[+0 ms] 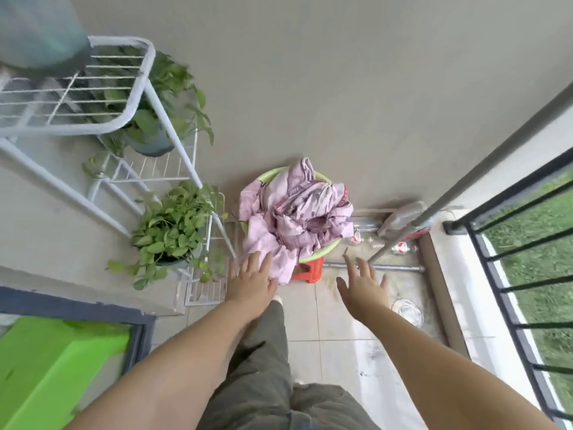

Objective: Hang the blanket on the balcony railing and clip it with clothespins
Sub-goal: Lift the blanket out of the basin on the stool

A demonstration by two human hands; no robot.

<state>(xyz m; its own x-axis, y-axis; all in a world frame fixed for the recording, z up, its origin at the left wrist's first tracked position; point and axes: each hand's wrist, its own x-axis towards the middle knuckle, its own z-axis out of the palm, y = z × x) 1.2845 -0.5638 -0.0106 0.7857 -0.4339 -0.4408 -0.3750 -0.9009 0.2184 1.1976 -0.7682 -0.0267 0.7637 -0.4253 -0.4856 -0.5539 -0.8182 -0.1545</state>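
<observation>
Left hand: lying open-fingered against the blanket
Right hand: hovering spread, gripping nothing
Blanket: spilling over the basin

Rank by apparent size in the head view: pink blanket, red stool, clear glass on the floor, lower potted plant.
1. pink blanket
2. lower potted plant, nearly as big; leaves spread, so the order is unsure
3. red stool, mostly hidden under the basin
4. clear glass, looks similar to the stool

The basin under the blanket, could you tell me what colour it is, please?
Light green; the basin rim shows best in the head view, beneath the pink blanket.
</observation>
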